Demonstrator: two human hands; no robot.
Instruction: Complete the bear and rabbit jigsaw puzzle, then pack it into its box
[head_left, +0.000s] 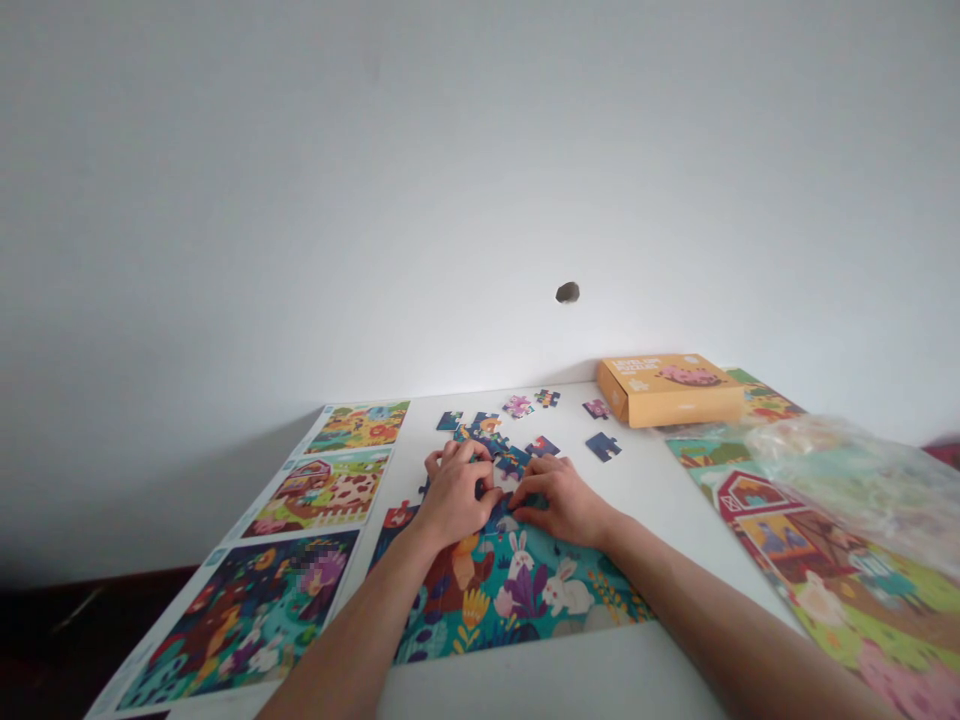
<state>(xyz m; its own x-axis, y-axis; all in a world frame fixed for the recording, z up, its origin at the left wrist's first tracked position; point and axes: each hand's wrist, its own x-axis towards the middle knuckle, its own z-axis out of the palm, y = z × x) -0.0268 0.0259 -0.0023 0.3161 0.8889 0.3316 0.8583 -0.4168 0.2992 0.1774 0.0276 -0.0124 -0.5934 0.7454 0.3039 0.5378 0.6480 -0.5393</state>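
A partly joined jigsaw puzzle [517, 620] with white rabbits and plants on a teal ground lies flat at the middle of the table. My left hand [454, 495] rests at its upper edge, fingers curled and thumb bent inward. Close by on the right, my right hand [559, 500] has thumb and forefinger drawn together at the same edge. Between the fingertips of both hands is a dark blue puzzle piece [496, 512], partly covered by them. Loose puzzle pieces [541, 446] lie just beyond my hands, some overlapping.
Three printed picture sheets [255, 620] lie along the left side. At the back right stands an orange puzzle box [675, 392]. A farm picture poster [817, 560] covers the right side, under a crumpled clear plastic bag [847, 470]. The white wall [450, 200] has a hole.
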